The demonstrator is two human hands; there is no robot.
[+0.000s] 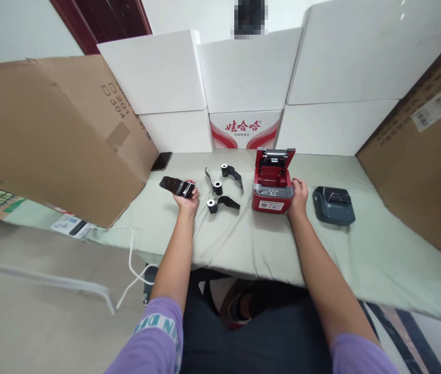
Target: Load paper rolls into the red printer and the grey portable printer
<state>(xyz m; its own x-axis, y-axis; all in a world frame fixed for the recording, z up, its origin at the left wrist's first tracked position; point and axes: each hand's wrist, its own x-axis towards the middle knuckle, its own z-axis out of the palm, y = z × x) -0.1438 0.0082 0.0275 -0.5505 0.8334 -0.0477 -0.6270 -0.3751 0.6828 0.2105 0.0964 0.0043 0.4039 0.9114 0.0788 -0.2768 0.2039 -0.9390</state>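
My left hand [188,198] is closed around a black paper roll [181,188], whose glossy loose end sticks out to the left. Beside the red receipt printer [271,193], my right hand [298,196] presses against its right side with the fingers bent. The printer's lid [275,156] stands raised, and the paper bay [272,176] looks vacant. Between my hands lie three small rolls with white ends and black unwound tails: a back roll [225,170], a middle roll [217,188] and a front roll [212,206].
A dark portable printer [334,205] sits to the right. At the back left lies a phone [161,161]. Cardboard sheets stand at the left [64,135] and right [430,135], with white boxes [247,72] behind. A white cable [130,249] hangs off the table's left front.
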